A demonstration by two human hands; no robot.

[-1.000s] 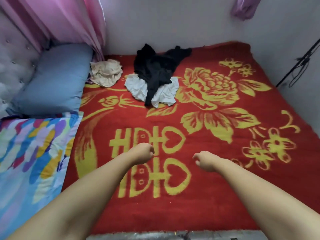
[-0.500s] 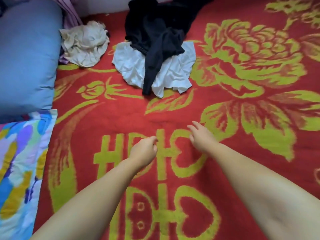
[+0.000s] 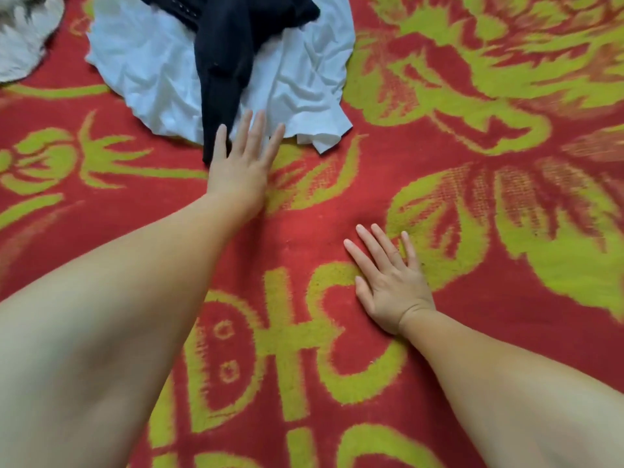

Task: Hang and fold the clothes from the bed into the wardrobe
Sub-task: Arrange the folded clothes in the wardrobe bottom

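A black garment (image 3: 229, 45) lies draped over a crumpled white garment (image 3: 297, 82) near the top of the bed. My left hand (image 3: 241, 160) stretches forward with straight, spread fingers, its fingertips at the near edge of the black and white garments. My right hand (image 3: 388, 282) lies flat with fingers spread on the red and yellow blanket (image 3: 337, 204), well short of the clothes. Neither hand holds anything.
A cream crumpled garment (image 3: 20, 42) shows at the top left corner, cut off by the frame edge. The flowered blanket covers everything else in view.
The view has moved in closer to the clothes. Both hands went from loosely curled to flat with fingers spread; the left hand reached forward to the garments and the right settled onto the blanket.
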